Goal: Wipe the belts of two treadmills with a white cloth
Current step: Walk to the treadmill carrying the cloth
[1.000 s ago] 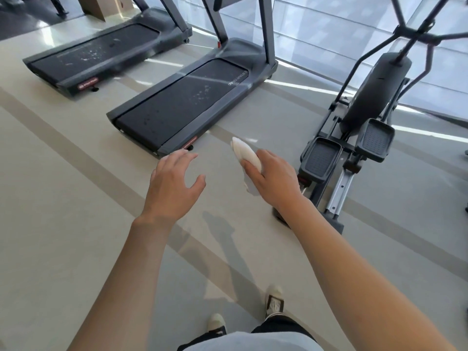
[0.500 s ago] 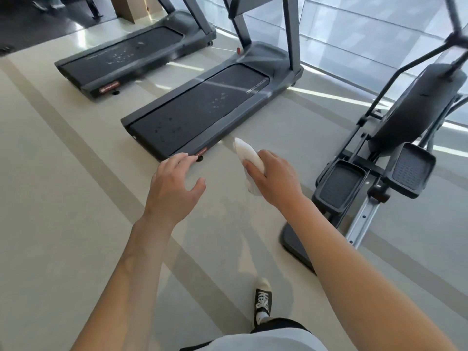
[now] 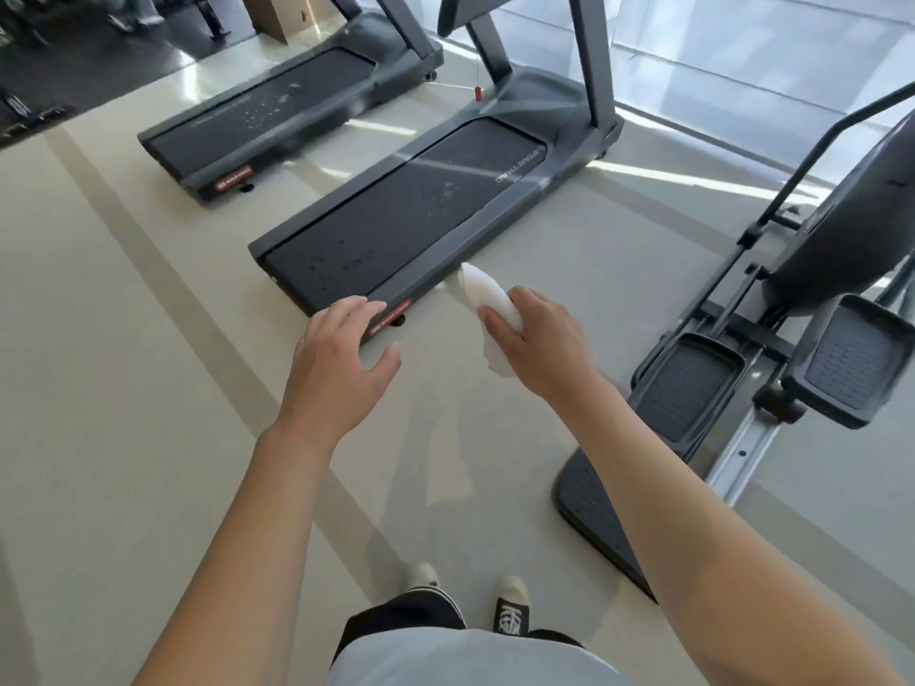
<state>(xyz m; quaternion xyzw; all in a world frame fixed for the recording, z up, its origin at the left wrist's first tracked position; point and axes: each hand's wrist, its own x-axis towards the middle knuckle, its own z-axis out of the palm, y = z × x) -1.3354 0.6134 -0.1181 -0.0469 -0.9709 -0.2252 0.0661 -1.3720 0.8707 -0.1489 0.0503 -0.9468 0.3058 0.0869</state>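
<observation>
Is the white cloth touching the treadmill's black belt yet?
Apart. In the head view the right hand holds the white cloth up beside the near treadmill, with floor showing around the cloth.

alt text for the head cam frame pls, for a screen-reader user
Seen from above, a standing person's right hand grips a bunched white cloth in the air just short of the nearer treadmill, while the left hand is held out open and empty. A second treadmill stands beyond on the pale floor, and an elliptical trainer is at the right.
</observation>
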